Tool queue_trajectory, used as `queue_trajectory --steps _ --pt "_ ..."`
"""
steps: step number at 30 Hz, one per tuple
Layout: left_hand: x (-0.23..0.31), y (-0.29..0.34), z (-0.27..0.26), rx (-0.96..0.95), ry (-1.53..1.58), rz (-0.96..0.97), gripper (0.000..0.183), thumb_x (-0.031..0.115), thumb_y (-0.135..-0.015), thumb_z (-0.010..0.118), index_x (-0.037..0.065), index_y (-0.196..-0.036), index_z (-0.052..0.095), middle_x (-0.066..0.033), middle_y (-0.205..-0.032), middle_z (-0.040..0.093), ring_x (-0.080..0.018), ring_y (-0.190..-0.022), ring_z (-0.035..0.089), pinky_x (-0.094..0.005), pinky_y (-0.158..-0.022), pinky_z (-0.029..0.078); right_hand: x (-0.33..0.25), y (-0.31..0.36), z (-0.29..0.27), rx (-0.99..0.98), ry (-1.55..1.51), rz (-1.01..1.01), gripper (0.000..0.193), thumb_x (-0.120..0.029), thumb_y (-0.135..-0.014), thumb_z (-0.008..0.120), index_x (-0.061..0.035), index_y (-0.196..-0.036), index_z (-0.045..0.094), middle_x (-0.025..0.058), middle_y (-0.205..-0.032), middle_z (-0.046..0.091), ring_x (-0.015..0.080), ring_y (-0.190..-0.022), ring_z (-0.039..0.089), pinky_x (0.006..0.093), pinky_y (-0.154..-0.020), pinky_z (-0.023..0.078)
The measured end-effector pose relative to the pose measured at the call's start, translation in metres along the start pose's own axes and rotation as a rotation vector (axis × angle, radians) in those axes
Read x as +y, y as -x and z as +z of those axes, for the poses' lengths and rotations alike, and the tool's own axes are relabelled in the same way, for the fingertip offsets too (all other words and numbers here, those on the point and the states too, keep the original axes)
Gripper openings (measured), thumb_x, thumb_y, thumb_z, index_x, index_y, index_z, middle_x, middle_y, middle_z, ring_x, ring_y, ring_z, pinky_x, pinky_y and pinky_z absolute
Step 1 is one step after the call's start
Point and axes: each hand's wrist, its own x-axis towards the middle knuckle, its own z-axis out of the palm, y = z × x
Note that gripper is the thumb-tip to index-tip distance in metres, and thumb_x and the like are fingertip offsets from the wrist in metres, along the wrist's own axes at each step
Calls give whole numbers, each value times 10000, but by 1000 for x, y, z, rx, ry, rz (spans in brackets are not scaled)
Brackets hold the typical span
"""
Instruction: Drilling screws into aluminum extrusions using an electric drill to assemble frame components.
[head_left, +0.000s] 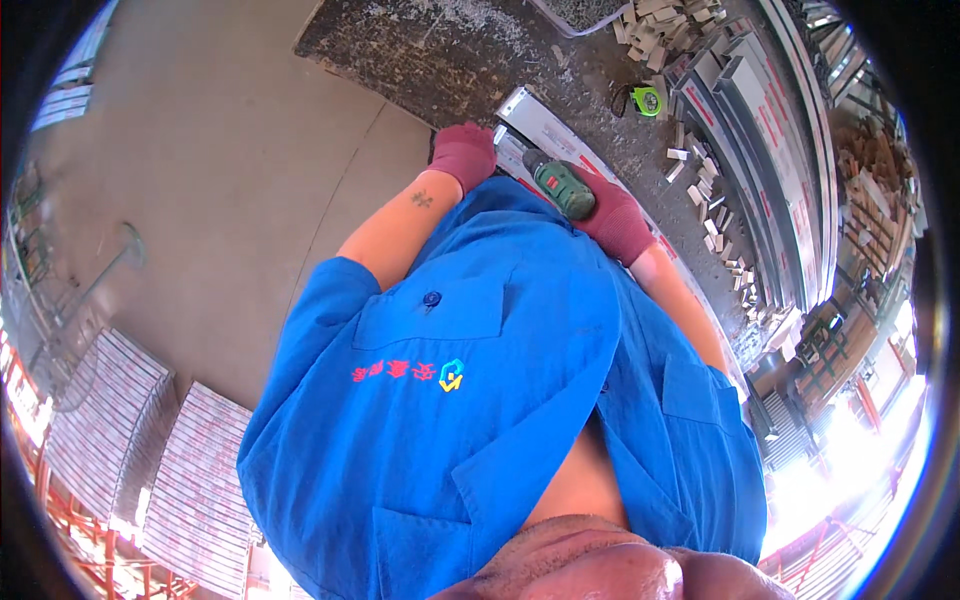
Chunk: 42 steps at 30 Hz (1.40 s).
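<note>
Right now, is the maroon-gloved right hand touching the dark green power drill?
Touching. The head view shows the maroon-gloved right hand against the dark green power drill, glove meeting its body without a gap.

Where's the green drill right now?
In the head view, upper middle, slightly right of centre: the green drill is in the gloved right hand, left hand to its left, beside a long pale profile.

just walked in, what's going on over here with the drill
A person in blue holds a green power drill in the gloved right hand, its chuck toward a pale bar. The gloved left hand is at the bar's end; its grip is unclear. Whether the drill touches the bar can't be told. A green tape measure lies beyond.
</note>
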Motion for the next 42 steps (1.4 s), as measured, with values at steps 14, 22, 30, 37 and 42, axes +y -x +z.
queue_trajectory --steps 14,22,30,37,42 --pt "2 -17 -13 -162 -41 58 349 273 -985 531 115 -1163 785 -180 -1212 757 -361 -1117 740 -517 -924 588 -5 -6 -5 -12 -40 37 704 -362 -844 761 -192 -1500 572 226 -1347 677 397 -1264 643 466 -1064 513" --pt "0 -23 -10 -186 -39 74 354 283 -957 551 121 -1140 807 -164 -1191 769 -375 -1089 749 -514 -887 597 -13 -10 -4 -29 -85 46 705 -347 -840 752 -195 -1502 564 227 -1318 690 405 -1241 651 471 -1048 520" --pt "-1 -28 -15 -217 -11 68 350 290 -930 586 106 -1127 810 -170 -1214 759 -364 -1120 738 -502 -909 591 -3 -13 5 -2 -56 41 699 -295 -833 768 -171 -1494 579 233 -1306 695 393 -1240 663 447 -1043 517" --pt "-2 -31 -15 -252 -18 70 360 312 -926 592 109 -1133 806 -170 -1221 756 -371 -1122 736 -509 -909 591 -13 -14 2 1 -35 56 699 -285 -832 767 -168 -1495 578 238 -1295 695 394 -1237 664 446 -1038 518" --pt "-2 -30 -17 -254 -33 75 350 289 -938 592 102 -1144 806 -170 -1230 756 -357 -1131 738 -494 -908 594 -17 -18 -1 -46 -5 82 714 -296 -821 761 -176 -1499 571 233 -1308 692 404 -1240 657 463 -1045 516"
